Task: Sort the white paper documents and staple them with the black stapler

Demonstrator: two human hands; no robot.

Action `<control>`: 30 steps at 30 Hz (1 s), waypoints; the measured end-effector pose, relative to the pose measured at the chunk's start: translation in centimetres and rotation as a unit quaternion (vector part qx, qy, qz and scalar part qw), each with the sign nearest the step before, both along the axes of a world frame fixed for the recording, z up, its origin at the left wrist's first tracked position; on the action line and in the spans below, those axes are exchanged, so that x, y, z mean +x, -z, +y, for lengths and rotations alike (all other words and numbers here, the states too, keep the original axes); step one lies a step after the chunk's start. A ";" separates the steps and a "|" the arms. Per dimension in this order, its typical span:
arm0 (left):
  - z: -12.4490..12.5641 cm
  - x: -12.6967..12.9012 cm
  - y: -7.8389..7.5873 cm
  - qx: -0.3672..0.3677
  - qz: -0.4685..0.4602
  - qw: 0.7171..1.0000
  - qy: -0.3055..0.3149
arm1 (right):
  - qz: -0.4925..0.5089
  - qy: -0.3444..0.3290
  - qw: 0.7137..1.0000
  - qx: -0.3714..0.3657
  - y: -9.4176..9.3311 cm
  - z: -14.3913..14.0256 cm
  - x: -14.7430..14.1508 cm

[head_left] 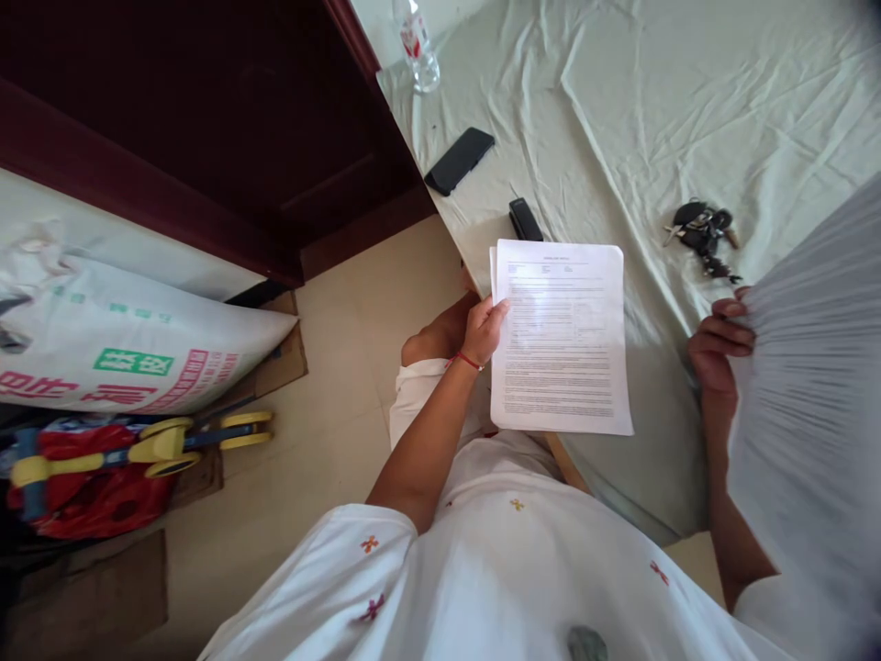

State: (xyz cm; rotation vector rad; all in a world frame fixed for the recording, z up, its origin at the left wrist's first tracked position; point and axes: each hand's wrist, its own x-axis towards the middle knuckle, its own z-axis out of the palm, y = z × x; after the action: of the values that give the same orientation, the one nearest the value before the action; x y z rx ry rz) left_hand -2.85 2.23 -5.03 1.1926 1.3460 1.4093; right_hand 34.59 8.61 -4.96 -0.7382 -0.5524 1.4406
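The left hand (484, 329) has its grip closed on the left edge of a few printed sheets (561, 338), which are held flat above the tabletop (619, 119); their long axis points away from the body. The right hand (716, 344) has its grip closed on a thick paper stack (812, 386), blurred. Beyond the grips, keys (702, 234), a stapler (524, 220) and a phone (460, 161) are seen.

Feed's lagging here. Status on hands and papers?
Left hand grips printed sheets by their left edge. Right hand holds a blurred paper stack. Keys, stapler, phone lie beyond on the cloth.
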 end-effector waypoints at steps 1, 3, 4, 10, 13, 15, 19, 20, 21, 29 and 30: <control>0.0 0.0 0.0 0.000 0.003 1.000 -0.002 | 0.025 -0.014 1.000 -0.008 0.6 0.3 0.4; -0.1 0.0 -0.1 -0.003 0.011 1.000 -0.005 | 0.111 -0.043 0.993 -0.026 1.4 0.5 0.7; -0.1 -0.1 -0.1 -0.005 0.015 1.000 -0.005 | 0.171 -0.064 0.983 -0.028 1.6 0.4 0.8; -0.1 -0.1 0.1 -0.002 0.017 1.000 -0.001 | 0.315 -0.112 0.942 -0.013 1.1 -0.3 0.3; 0.0 -0.1 0.2 -0.002 0.020 1.000 -0.004 | 0.282 -0.098 0.954 -0.015 0.5 -0.6 0.1; 0.0 -0.2 0.3 -0.007 0.020 1.000 -0.006 | 0.235 -0.074 0.969 -0.021 0.2 -0.6 0.0; 0.0 -0.2 0.5 -0.006 0.015 1.000 -0.010 | 0.167 -0.054 0.984 -0.027 0.1 -0.6 -0.1; 0.0 -0.2 0.5 -0.005 0.014 1.000 -0.010 | 0.161 -0.059 0.985 -0.023 0.1 -0.6 -0.1; 0.0 -0.2 0.5 -0.006 0.013 1.000 -0.009 | 0.157 -0.064 0.985 -0.018 0.0 -0.7 -0.1; 0.1 -0.2 0.4 0.000 0.012 1.000 -0.012 | 0.114 -0.034 0.993 -0.012 -0.8 -0.8 -0.8; 0.0 -0.2 0.4 0.001 0.011 1.000 -0.011 | 0.103 -0.026 0.994 -0.017 -0.9 -0.8 -0.9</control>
State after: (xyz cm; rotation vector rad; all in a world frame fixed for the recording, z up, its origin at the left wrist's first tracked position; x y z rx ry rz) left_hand -3.01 2.27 -5.44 1.2018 1.3771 1.4179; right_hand 33.67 7.82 -4.02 -0.5962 -0.3905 1.5567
